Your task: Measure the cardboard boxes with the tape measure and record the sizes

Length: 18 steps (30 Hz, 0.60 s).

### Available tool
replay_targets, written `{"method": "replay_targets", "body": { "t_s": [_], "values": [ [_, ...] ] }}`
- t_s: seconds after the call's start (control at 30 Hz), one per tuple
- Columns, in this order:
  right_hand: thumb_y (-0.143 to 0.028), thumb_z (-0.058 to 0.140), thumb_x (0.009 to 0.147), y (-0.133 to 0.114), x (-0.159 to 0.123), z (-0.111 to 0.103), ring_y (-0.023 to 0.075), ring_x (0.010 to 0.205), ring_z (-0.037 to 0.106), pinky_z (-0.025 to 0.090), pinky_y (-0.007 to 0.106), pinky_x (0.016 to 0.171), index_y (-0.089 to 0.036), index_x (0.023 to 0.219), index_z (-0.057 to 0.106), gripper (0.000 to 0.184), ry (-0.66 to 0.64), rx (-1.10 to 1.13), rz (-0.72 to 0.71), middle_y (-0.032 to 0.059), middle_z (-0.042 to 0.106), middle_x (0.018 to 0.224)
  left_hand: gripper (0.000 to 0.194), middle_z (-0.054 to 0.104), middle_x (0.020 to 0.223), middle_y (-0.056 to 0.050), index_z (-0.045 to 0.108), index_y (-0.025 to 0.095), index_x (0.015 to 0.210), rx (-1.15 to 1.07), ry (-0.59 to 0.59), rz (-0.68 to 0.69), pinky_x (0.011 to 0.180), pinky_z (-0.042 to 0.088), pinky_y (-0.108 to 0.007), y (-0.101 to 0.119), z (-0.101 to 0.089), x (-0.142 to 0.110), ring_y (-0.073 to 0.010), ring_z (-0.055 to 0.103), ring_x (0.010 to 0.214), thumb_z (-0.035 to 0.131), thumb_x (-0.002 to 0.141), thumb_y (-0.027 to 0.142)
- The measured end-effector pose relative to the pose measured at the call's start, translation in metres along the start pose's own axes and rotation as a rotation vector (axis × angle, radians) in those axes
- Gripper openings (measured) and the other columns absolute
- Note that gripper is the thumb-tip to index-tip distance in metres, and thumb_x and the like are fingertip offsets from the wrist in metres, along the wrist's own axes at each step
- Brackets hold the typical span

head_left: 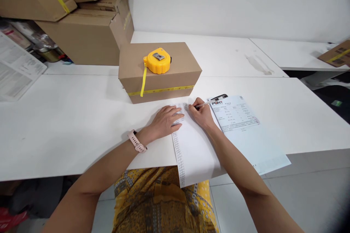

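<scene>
A white sheet of paper (201, 149) lies at the table's front edge, its lower end hanging over. Rows of handwriting run down its left side and across part of the top. My left hand (165, 121) rests flat on the sheet's upper left, fingers spread. My right hand (201, 114) grips a black-capped pen (218, 98), its tip end close to the written lines at the top; the exact tip is hidden by my fingers. Beside the right forearm is a printed form (237, 114) headed "PONY". Beyond my hands stands a closed cardboard box (164, 83) with a yellow tape measure (158, 63) on it.
Stacked cardboard boxes (82, 38) fill the back left. A printed sheet in a clear holder (16, 69) stands at the far left. Another box (336, 54) sits at the right edge. The white table (68, 123) meets a wall behind.
</scene>
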State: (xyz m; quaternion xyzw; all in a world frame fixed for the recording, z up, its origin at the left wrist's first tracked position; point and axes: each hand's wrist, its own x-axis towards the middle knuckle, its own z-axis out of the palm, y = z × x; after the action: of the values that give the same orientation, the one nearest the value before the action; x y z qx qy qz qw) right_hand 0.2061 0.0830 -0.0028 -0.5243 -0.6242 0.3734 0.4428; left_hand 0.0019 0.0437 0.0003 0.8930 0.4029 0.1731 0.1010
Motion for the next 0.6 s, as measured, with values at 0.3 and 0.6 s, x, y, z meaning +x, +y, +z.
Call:
{"method": "replay_targets", "body": {
  "t_s": [0.3, 0.6],
  "values": [
    [-0.029, 0.063, 0.078, -0.0011, -0.0006, -0.0006, 0.0105, 0.056, 0.033, 0.025, 0.027, 0.052, -0.023, 0.063, 0.042, 0.027, 0.014, 0.003, 0.005, -0.0059, 0.04, 0.057, 0.032, 0.063, 0.14, -0.011, 0.069, 0.021, 0.125, -0.008, 0.007, 0.002, 0.114, 0.041, -0.053, -0.0012, 0.0019, -0.0003, -0.031, 0.051, 0.135, 0.06, 0.095, 0.03],
    [-0.028, 0.063, 0.078, 0.0008, -0.0001, 0.0003, 0.0107, 0.057, 0.035, 0.026, 0.027, 0.053, -0.023, 0.063, 0.042, 0.026, 0.017, -0.002, 0.004, -0.0056, 0.041, 0.057, 0.033, 0.063, 0.141, -0.012, 0.069, 0.018, 0.125, -0.001, -0.009, -0.013, 0.115, 0.04, -0.05, 0.0007, 0.0001, 0.0002, -0.0316, 0.052, 0.136, 0.062, 0.094, 0.029]
  ]
}}
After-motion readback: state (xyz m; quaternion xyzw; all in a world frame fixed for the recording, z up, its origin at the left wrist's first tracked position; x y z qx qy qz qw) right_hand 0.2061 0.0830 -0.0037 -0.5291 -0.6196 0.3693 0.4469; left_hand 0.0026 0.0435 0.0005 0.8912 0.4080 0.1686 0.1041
